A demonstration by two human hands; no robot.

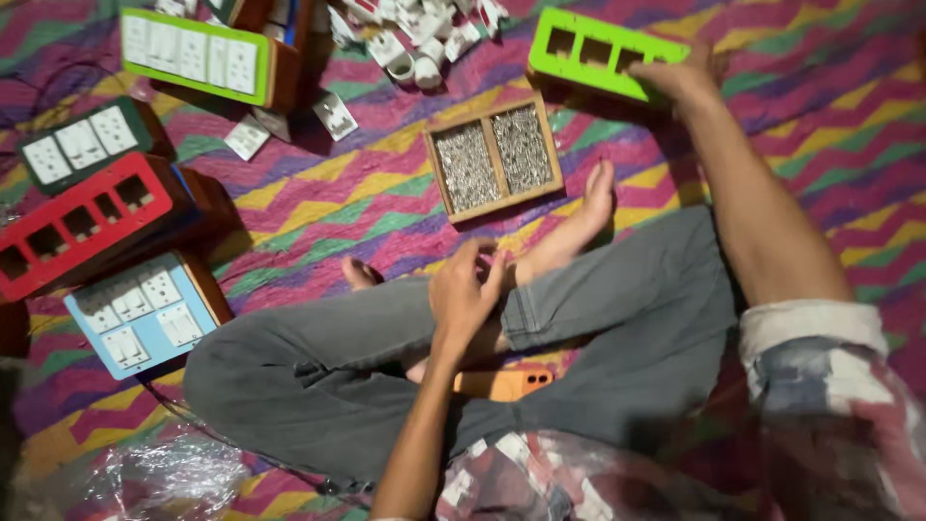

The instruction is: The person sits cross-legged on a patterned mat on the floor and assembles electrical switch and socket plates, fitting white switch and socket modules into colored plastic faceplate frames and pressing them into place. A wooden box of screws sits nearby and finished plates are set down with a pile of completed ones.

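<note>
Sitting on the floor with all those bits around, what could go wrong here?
The open wooden tray of small metal screws sits right by the bare foot; a shift of the leg might tip it. The right hand grips the green frame only at one end, so it may slip. Loose white switch parts nearby could get knocked about.

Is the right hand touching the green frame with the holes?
Touching. The head view shows the right hand resting on the near end of the green frame.
</note>
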